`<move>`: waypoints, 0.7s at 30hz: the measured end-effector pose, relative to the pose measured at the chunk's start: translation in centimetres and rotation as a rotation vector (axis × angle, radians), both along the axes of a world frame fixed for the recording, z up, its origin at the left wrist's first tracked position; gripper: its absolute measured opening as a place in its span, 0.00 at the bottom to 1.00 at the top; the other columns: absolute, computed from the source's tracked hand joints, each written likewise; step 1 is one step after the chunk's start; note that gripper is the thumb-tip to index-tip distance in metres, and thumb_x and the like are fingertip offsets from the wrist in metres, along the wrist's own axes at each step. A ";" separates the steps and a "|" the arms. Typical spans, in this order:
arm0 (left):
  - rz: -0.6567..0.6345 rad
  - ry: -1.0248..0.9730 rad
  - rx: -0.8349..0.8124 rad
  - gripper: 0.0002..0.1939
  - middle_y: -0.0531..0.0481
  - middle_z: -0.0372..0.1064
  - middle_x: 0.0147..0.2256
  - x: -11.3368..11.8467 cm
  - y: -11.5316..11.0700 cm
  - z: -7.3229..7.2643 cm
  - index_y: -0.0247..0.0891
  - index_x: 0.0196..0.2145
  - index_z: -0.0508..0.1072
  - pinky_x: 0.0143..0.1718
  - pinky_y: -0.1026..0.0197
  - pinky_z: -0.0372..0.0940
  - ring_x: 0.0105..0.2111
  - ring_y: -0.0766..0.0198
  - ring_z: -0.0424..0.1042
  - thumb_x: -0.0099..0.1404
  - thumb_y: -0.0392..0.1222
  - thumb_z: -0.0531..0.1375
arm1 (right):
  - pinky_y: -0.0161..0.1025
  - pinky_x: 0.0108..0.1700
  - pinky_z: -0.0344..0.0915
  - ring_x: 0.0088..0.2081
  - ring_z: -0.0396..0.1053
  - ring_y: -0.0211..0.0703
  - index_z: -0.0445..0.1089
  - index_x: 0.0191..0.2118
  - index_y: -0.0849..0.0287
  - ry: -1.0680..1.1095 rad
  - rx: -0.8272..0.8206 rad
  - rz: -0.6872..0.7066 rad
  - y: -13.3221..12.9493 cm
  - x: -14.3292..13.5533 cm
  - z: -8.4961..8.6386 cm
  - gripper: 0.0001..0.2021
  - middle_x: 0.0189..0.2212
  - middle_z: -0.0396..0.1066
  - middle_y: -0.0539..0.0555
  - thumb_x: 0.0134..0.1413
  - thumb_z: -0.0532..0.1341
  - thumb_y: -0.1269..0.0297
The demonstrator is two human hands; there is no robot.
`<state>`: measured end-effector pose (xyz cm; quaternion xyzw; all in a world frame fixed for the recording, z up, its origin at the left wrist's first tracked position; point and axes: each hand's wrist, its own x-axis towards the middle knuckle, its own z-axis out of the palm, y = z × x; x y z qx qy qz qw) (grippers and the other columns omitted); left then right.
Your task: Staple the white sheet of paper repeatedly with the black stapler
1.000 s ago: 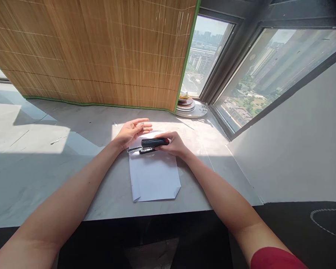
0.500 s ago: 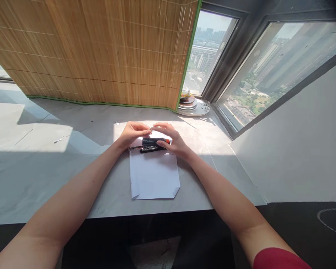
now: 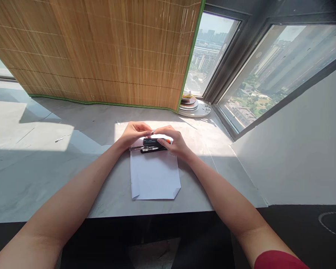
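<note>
A black stapler with an orange end lies across the top of a folded white paper sheet. Its silver metal slide sticks out to the left. My right hand is at the stapler's right end, thumb pressed on it, with the index finger stretched above it toward my left fingertips. Just beyond the stapler, my left hand is closed in a pinch on a small dark strip. The strip is too small to name surely. My right fingertips touch or nearly touch it.
A bamboo blind hangs behind the marble-patterned counter. Stacked plates stand by the window corner at the back right. Thin slivers lie beyond my left hand, and small white scraps lie farther left.
The small dark strip between my fingertips shows more clearly now. My right index finger has bent slightly. The stapler and paper stay in place; the view has shifted a little.
</note>
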<state>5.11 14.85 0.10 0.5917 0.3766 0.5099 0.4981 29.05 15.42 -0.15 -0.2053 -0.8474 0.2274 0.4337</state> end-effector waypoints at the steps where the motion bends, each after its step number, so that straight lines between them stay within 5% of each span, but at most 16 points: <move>1: 0.006 -0.034 -0.007 0.27 0.43 0.78 0.29 0.0 0.1 -0.1 0.36 0.32 0.85 0.33 0.59 0.72 0.28 0.60 0.77 0.52 0.64 0.79 | 0.55 0.62 0.71 0.55 0.78 0.49 0.80 0.52 0.50 0.021 -0.024 -0.014 0.1 0.0 0.0 0.10 0.51 0.83 0.54 0.70 0.64 0.60; 5: 0.286 -0.080 -0.046 0.32 0.43 0.74 0.26 -0.6 0.7 -0.2 0.37 0.31 0.82 0.33 0.57 0.71 0.28 0.57 0.76 0.69 0.72 0.62 | 0.51 0.56 0.74 0.52 0.79 0.50 0.82 0.46 0.53 0.160 -0.179 -0.279 2.0 1.3 -0.7 0.11 0.47 0.84 0.54 0.68 0.64 0.57; 9: 0.804 0.409 0.130 0.13 0.42 0.76 0.36 -2.9 1.4 0.1 0.41 0.34 0.80 0.51 0.48 0.70 0.47 0.48 0.76 0.73 0.51 0.63 | 0.50 0.51 0.73 0.40 0.78 0.51 0.80 0.32 0.57 0.242 -0.384 -0.751 5.6 4.6 -2.4 0.12 0.33 0.82 0.54 0.62 0.63 0.57; 12: 1.032 0.763 0.139 0.08 0.33 0.74 0.55 -4.9 2.1 -0.7 0.39 0.43 0.80 0.63 0.36 0.61 0.62 0.35 0.67 0.65 0.37 0.65 | 0.49 0.52 0.73 0.40 0.78 0.51 0.79 0.31 0.58 0.216 -0.511 -0.899 7.5 6.7 -3.7 0.06 0.33 0.82 0.55 0.51 0.63 0.66; 16: 0.986 0.896 -0.067 0.04 0.25 0.75 0.48 -6.5 2.9 -2.2 0.35 0.36 0.77 0.61 0.29 0.59 0.59 0.27 0.68 0.62 0.33 0.65 | 0.48 0.54 0.72 0.43 0.78 0.52 0.81 0.33 0.57 0.105 -0.497 -0.921 8.0 7.4 -4.3 0.09 0.36 0.83 0.55 0.46 0.64 0.69; 21: 0.888 0.882 -0.004 0.05 0.34 0.75 0.38 -6.8 3.1 -2.8 0.39 0.30 0.75 0.56 0.38 0.65 0.53 0.35 0.72 0.60 0.31 0.65 | 0.51 0.58 0.70 0.44 0.78 0.52 0.81 0.34 0.53 0.004 -0.511 -0.896 7.8 6.8 -4.5 0.07 0.37 0.84 0.52 0.48 0.65 0.65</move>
